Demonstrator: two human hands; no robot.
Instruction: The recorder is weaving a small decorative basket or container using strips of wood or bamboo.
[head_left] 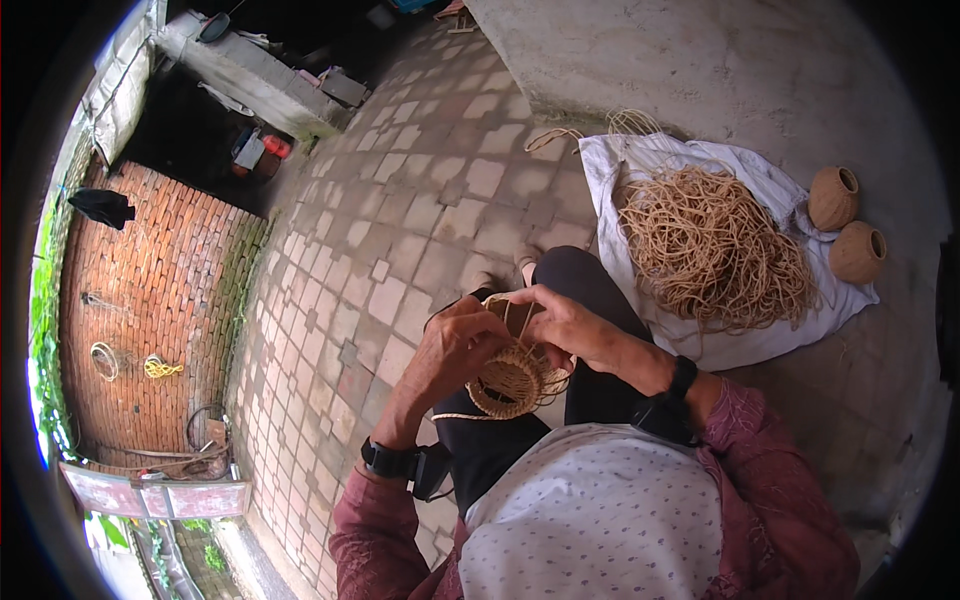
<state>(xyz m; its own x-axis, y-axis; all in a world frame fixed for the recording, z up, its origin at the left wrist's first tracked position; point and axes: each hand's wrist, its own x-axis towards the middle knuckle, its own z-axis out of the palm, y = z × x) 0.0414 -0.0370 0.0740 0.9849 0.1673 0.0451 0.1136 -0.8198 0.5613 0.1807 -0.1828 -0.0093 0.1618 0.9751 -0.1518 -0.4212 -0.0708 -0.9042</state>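
Observation:
A small round basket of woven tan cord (503, 390) rests over my lap, its open mouth toward me. My left hand (462, 340) is closed at its far left rim, fingers bent around a strand of the cord. On the other side my right hand (562, 328) pinches cord at the rim, thumb and forefinger close together. A thin strand rises between the two hands, and loose loops hang by the basket's right side. One cord end sticks out to the left across my thigh. My fingers hide part of the weave.
To my right a white sack (745, 345) lies under a big tangled heap of tan cord (715, 250). Two round woven pots (834, 198) stand beside it near the grey wall (690, 60). Paving tiles (385, 300) cover the ground; a brick wall (150, 320) rises at left.

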